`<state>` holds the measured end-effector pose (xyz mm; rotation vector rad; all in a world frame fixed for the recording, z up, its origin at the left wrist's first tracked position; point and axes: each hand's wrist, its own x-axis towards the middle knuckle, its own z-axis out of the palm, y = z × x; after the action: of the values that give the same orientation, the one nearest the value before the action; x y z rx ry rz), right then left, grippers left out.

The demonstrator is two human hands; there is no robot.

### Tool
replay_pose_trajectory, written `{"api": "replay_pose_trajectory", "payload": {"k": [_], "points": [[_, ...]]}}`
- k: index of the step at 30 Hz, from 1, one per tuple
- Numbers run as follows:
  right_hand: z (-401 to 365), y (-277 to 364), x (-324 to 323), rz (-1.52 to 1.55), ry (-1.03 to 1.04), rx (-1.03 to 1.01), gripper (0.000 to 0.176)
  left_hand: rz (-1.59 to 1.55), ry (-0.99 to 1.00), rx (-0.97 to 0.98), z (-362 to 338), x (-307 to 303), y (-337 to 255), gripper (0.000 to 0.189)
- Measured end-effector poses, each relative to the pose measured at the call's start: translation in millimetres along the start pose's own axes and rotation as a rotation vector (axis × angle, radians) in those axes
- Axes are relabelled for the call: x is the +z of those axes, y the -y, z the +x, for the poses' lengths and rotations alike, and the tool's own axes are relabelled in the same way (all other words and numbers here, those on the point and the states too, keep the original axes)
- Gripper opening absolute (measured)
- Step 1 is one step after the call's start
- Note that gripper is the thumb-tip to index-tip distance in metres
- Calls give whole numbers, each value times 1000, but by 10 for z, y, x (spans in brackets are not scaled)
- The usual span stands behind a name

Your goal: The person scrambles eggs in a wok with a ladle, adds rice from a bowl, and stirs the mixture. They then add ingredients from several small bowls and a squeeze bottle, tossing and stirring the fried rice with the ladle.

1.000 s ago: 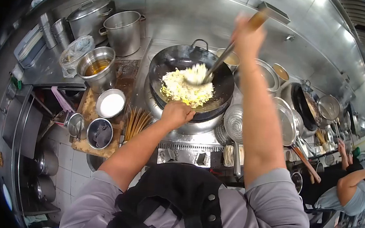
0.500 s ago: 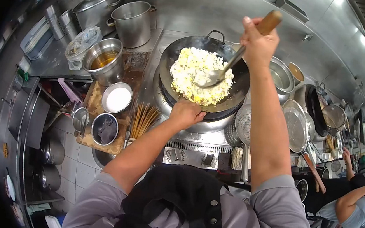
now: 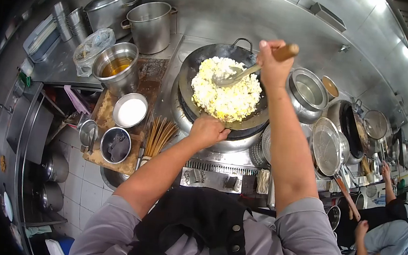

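A dark wok (image 3: 194, 61) sits on the round burner, filled with loose white rice and yellow egg bits (image 3: 226, 100). My left hand (image 3: 207, 131) is closed on the wok's near edge; what lies under its fingers is hidden. High over the wok's right side, my right hand (image 3: 273, 68) is wrapped around the wooden end of a metal ladle (image 3: 226, 79). The ladle's bowl rests in the upper left part of the rice, its shaft slanting up to the right. A loop handle (image 3: 243, 42) stands free at the wok's far rim.
To the left are a pot of amber liquid (image 3: 116, 65), a bowl of white contents (image 3: 131, 110), a bowl with dark cloth-like contents (image 3: 116, 145) and wooden sticks (image 3: 160, 135). Rightward stand a metal pot (image 3: 309, 88) and a mesh strainer (image 3: 327, 147). A co-worker (image 3: 389, 239) is at far right.
My right hand has come lower and slightly left, and the ladle's bowl has shifted up and left through the rice. My left hand keeps its place on the wok. The co-worker's arms have moved.
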<state>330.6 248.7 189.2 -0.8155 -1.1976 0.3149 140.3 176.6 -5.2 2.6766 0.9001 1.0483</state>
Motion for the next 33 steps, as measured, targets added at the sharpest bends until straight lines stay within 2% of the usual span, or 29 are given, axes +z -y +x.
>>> {"api": "replay_pose_trajectory", "payload": {"k": [2,4,7,8,11,13,15,16,17,19,21,23,24,25,27,28,29,31,33], "points": [[169,354,46,61,18,68,19,-1,5,-13,15,-5,5,37],[240,595,86,175,-29,-15,19,-10,-38,36,41,-22,23,36],[66,140,140,201,-92,-125,20,-21,-41,17,42,-35,-2,36],[28,-59,144,95,-83,-12,20,-23,-38,16,24,-29,-10,36],[321,386,112,86,-45,55,19,11,41,3,17,-11,8,37],[288,495,119,160,-37,-8,18,-29,-17,20,38,-10,24,37],[77,330,138,198,-83,-147,19,-26,4,-4,49,9,19,38],[31,-86,104,160,-17,-139,20,-16,26,-29,41,12,8,38],[58,-25,65,159,-20,-137,20,-18,30,-28,24,17,5,38],[236,311,-44,35,-69,63,18,-21,5,4,25,27,25,37],[211,518,-184,135,-61,44,19,-14,-11,15,41,-19,14,37],[-48,475,-358,3,-68,-137,19,-19,-26,19,50,-5,2,38],[-192,174,-440,-96,-78,-52,17,-21,-8,8,60,8,15,34],[-153,186,-503,-103,-85,-49,17,-20,12,3,46,34,34,31],[50,294,-657,34,-106,5,18,-44,-50,14,-18,87,45,31],[71,608,-703,147,-118,40,18,-40,-37,19,0,64,56,31],[17,753,-774,147,-118,32,18,-36,-26,21,26,52,63,31],[-155,900,-915,42,-54,-112,18,-33,-12,6,29,24,9,31],[-249,512,-1002,34,-93,-86,18,-50,-28,15,43,26,1,32]]}}
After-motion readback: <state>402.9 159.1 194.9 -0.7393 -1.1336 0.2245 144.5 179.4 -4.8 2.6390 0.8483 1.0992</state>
